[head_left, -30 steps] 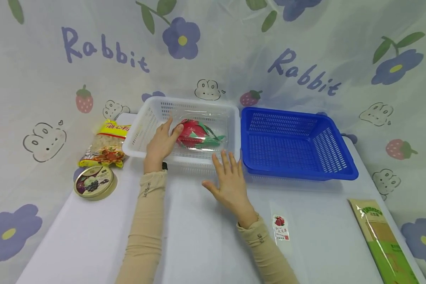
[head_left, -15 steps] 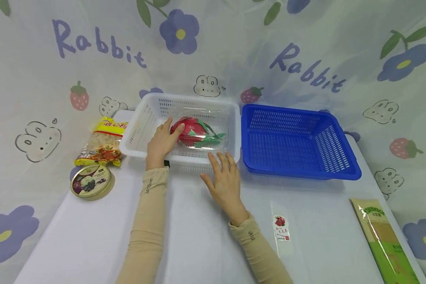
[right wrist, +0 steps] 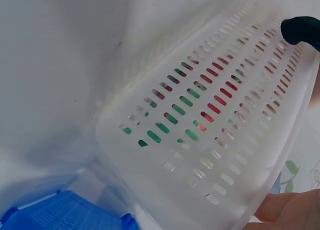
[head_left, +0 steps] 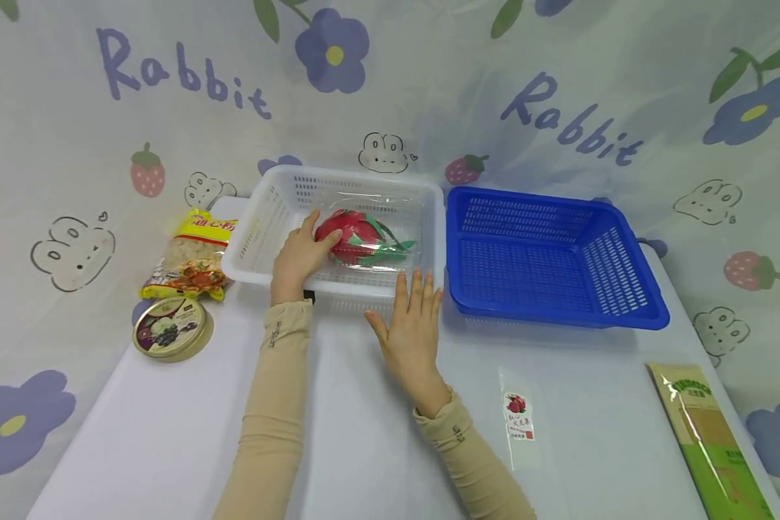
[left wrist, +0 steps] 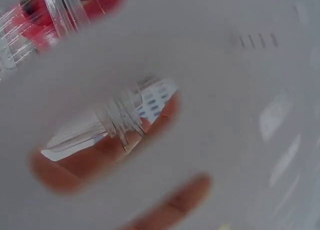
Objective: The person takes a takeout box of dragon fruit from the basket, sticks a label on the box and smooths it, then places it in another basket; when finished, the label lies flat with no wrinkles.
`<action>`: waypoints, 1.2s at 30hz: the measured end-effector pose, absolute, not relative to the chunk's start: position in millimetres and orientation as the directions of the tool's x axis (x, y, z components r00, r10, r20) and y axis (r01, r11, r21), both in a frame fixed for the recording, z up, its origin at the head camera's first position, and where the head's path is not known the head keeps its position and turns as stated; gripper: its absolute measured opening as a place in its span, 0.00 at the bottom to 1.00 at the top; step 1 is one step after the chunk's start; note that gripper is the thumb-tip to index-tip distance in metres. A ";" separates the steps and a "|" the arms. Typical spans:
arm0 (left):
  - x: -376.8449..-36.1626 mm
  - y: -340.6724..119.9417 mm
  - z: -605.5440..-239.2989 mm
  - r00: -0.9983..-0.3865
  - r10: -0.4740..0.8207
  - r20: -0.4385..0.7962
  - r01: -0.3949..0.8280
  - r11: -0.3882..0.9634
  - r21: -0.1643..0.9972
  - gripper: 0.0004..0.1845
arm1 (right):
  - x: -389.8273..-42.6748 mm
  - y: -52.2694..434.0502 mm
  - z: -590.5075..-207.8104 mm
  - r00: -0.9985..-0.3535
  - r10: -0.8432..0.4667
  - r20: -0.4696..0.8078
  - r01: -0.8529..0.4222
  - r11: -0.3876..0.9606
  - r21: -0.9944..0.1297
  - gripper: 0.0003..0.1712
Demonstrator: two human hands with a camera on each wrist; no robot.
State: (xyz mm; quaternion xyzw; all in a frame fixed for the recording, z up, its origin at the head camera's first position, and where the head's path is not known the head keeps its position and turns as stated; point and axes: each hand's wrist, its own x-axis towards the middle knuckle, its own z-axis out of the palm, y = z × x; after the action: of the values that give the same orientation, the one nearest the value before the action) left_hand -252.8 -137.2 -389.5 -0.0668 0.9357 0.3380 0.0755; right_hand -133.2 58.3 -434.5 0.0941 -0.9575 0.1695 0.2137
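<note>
A white slotted basket [head_left: 260, 217] stands at the table's back middle. Inside it lies a clear plastic box [head_left: 390, 256] with a red and green dragon fruit [head_left: 351, 232]. My left hand [head_left: 297, 256] reaches into the basket and holds the box's left end, thumb against the fruit. In the left wrist view, fingers [left wrist: 90, 160] show through the box's ridged plastic [left wrist: 120, 120]. My right hand [head_left: 408, 318] is open, palm down, and its straight fingertips reach the basket's front rim. The right wrist view shows the basket wall [right wrist: 210, 140] with red and green behind its slots.
A blue basket [head_left: 624, 312] sits right beside the white one. A snack bag [head_left: 191, 256] and a round tin [head_left: 169, 328] lie at the left. A small sachet with a red label [head_left: 518, 419] and a green-tan packet [head_left: 708, 433] lie at the front right.
My right hand has slid a little forward, and its fingertips are now at the white basket's front rim. The left hand stays on the clear box.
</note>
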 end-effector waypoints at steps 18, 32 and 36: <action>-254.2 -142.5 -385.3 -0.952 -0.132 -0.277 -0.295 0.643 0.707 0.50 | -137.3 55.1 -434.3 -0.895 -0.088 0.437 -0.207 0.950 -0.233 0.47; -252.5 -155.5 -379.1 -0.921 -0.164 -0.353 -0.388 0.444 0.807 0.35 | -143.7 57.0 -440.0 -0.860 -0.098 0.501 -0.232 0.949 -0.213 0.36; -250.1 -154.2 -374.1 -0.928 -0.147 -0.342 -0.372 0.405 0.836 0.35 | -144.2 57.1 -440.4 -0.868 -0.101 0.486 -0.223 0.955 -0.198 0.37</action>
State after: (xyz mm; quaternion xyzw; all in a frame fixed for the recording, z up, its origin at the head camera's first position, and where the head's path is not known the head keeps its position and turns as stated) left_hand -250.1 -154.2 -374.1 -0.1560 0.8312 0.5228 0.1075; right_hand -144.2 57.1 -440.4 0.0845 -0.9583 0.1249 0.2428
